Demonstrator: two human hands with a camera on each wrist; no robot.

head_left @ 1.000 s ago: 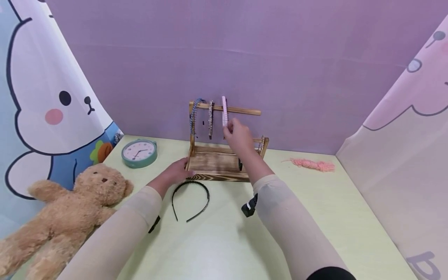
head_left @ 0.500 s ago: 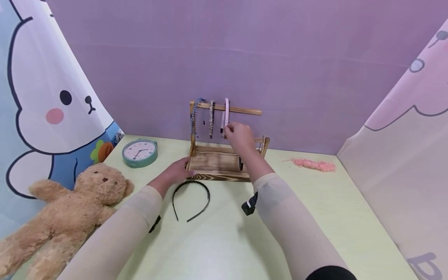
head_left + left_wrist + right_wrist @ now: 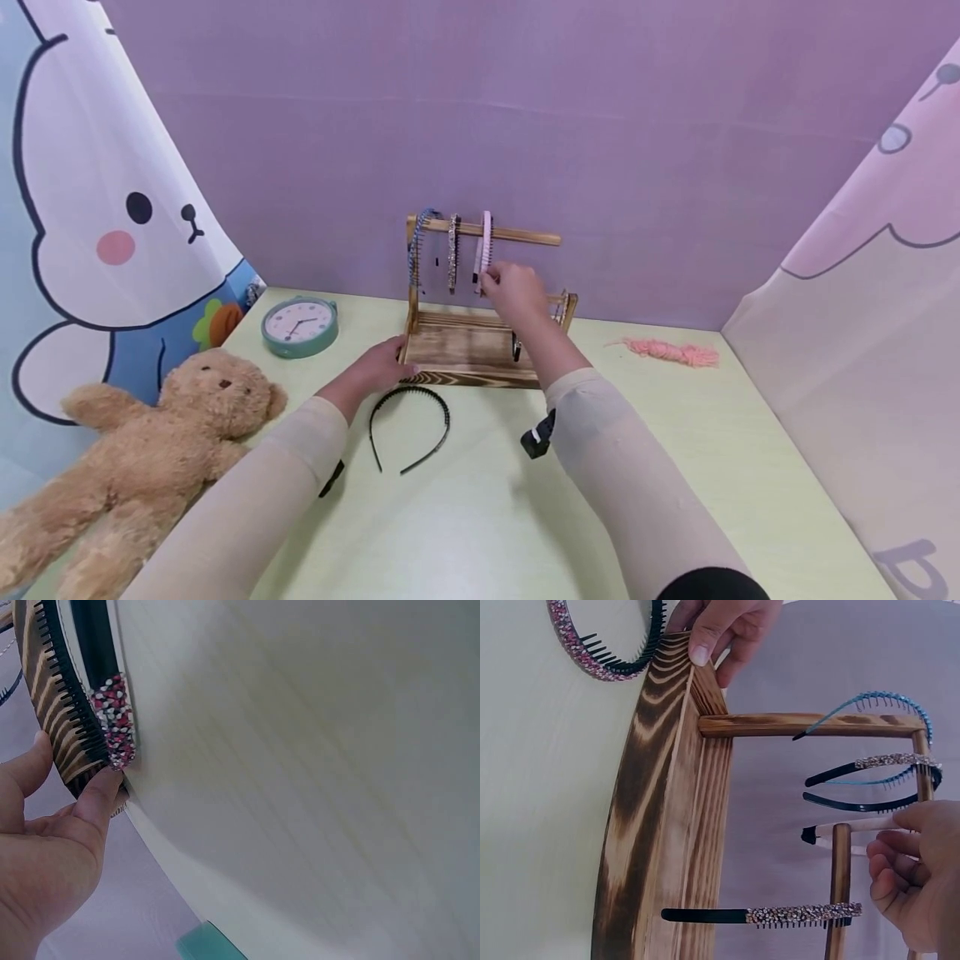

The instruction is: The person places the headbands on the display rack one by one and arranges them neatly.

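My left hand (image 3: 375,372) grips the left front corner of a wooden headband stand (image 3: 465,350), thumb at the front. On its upper bar hang a blue headband (image 3: 414,254), a glittery headband (image 3: 452,250) and a pink headband (image 3: 487,237). My right hand (image 3: 516,292) pinches the pink headband low on its near arm. Another glittery headband (image 3: 802,913) hangs on the lower bar in the right wrist view. A black toothed headband (image 3: 410,390) lies on the table before the stand; the right wrist view shows red and white beads (image 3: 566,637) along it.
A green-rimmed clock (image 3: 300,327) stands left of the stand. A brown teddy bear (image 3: 161,458) lies at the table's left edge. Pink yarn (image 3: 671,352) lies to the right. A purple cloth backdrop (image 3: 480,100) rises behind the table.
The pink headband has shifted slightly right and down on the upper bar, with my right hand lowering along with it. My left hand stays on the stand's corner.
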